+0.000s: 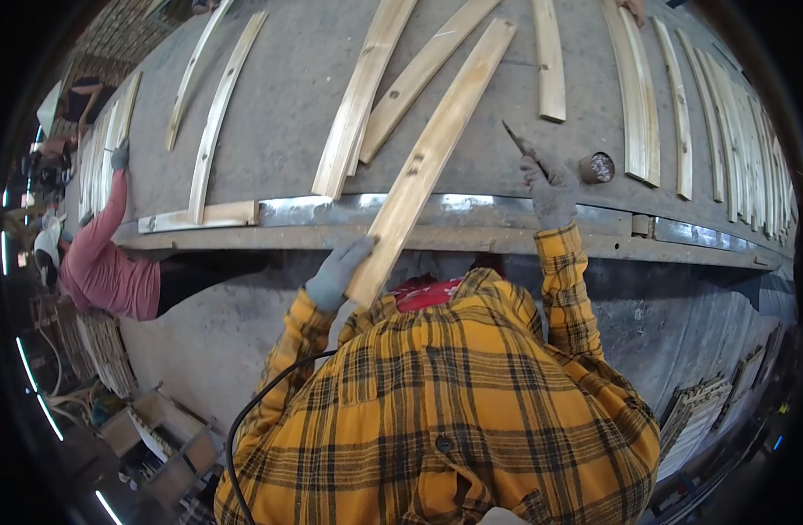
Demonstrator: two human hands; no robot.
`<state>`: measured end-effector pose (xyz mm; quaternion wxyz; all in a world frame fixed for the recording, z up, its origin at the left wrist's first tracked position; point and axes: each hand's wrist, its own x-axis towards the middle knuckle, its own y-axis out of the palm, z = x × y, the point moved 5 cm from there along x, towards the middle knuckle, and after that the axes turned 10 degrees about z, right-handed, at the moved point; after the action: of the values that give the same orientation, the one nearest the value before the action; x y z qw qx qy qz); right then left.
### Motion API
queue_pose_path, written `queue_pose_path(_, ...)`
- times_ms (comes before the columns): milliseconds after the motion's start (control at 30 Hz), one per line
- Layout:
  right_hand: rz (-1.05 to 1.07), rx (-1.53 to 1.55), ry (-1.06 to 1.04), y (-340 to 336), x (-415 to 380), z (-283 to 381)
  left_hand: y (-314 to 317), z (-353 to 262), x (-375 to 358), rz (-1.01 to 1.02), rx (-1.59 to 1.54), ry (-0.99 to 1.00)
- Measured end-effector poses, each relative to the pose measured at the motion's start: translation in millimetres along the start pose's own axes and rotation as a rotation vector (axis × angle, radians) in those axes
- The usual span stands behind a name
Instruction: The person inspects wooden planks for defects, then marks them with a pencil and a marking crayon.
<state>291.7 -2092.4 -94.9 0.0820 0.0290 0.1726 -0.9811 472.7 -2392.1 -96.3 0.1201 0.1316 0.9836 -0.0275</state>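
My gloved left hand [338,269] grips the near end of a knotty wooden board [432,162], which slants away from me over the metal-edged table. In my gloved right hand [550,188] is a thin, dark, pointed blade-like tool [512,138], its tip directed up and left. I cannot make out its exact kind. Just right of that hand is a small round can [597,167] with pale, lumpy contents. Two more boards, one straight [362,101] and one crossing behind it [423,74], lie left of and beyond the held board.
The grey table [270,114] has a shiny metal strip [480,204] along its near edge. More boards [633,96] lie to the right, with a row [743,140] at the far right. A co-worker in a pink top [112,262] reaches toward boards at left. Wooden crates [161,429] stand on the floor.
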Motion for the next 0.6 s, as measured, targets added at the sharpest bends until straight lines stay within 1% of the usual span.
queue_pose_path(33, 0.006, 0.004, 0.005, 4, -2, 2, 4, -3, 7, 0.009, 0.298, 0.322)
queue_pose_path(67, 0.008, 0.004, -0.024, 7, -4, 7, 12, -13, 19, 0.007, 0.298, 0.32)
queue_pose_path(133, 0.004, 0.0, -0.059, 13, -6, 16, 26, 12, 36, -0.158, -0.693, -0.452)
queue_pose_path(167, 0.016, -0.002, -0.09, 17, -10, 20, 25, 19, 43, -0.155, -0.692, -0.448)
queue_pose_path(233, 0.023, -0.006, -0.123, 23, -17, 27, 37, 34, 57, 0.04, -0.997, -0.359)
queue_pose_path(267, 0.036, 0.033, -0.106, 27, -21, 28, 41, 31, 59, 0.187, -1.066, -0.232)
queue_pose_path(300, 0.051, 0.072, -0.089, 31, -24, 30, 41, 35, 59, 0.189, -1.065, -0.229)
queue_pose_path(367, 0.064, 0.04, -0.115, 34, -27, 39, 46, 21, 60, 0.288, -1.274, -0.097)
queue_pose_path(433, 0.089, 0.013, -0.132, 40, -32, 41, 46, 21, 59, 0.24, -1.296, -0.118)
queue_pose_path(500, 0.076, -0.136, -0.235, 45, -37, 44, 43, 26, 63, 0.244, -1.236, -0.131)
queue_pose_path(533, 0.09, -0.132, -0.228, 50, -44, 51, 41, 21, 63, 0.222, -1.229, -0.157)
queue_pose_path(600, 0.22, -0.33, -0.346, 66, -62, 87, 40, 10, 66, 0.202, -1.228, -0.156)
